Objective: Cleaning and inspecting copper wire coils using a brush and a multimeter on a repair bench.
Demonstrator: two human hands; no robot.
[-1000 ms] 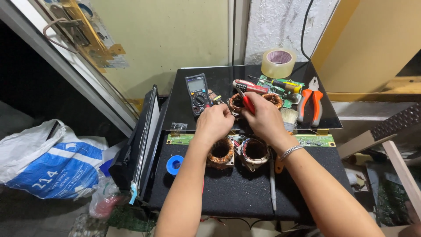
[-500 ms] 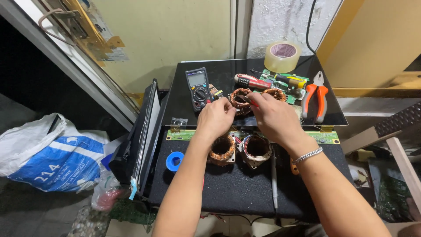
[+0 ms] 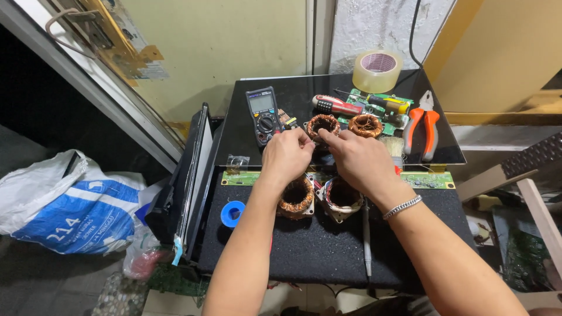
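Pinching copper coil [image 3: 322, 124]: left hand [image 3: 285, 155], right hand [image 3: 358, 159] both gripping; multimeter [image 3: 263, 114] left, pliers [image 3: 420, 129] right.

Multimeter [image 3: 265, 114] left of two copper coils [image 3: 323, 124], pliers [image 3: 420, 127] right, tape roll [image 3: 377, 70] behind. Two more wound stators [image 3: 295, 198] nearer, tape ring [image 3: 233, 213] to their left.

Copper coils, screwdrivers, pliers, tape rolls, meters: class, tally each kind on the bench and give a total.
Copper coils: 4
Screwdrivers: 2
Pliers: 1
Tape rolls: 2
Meters: 1
Total: 10
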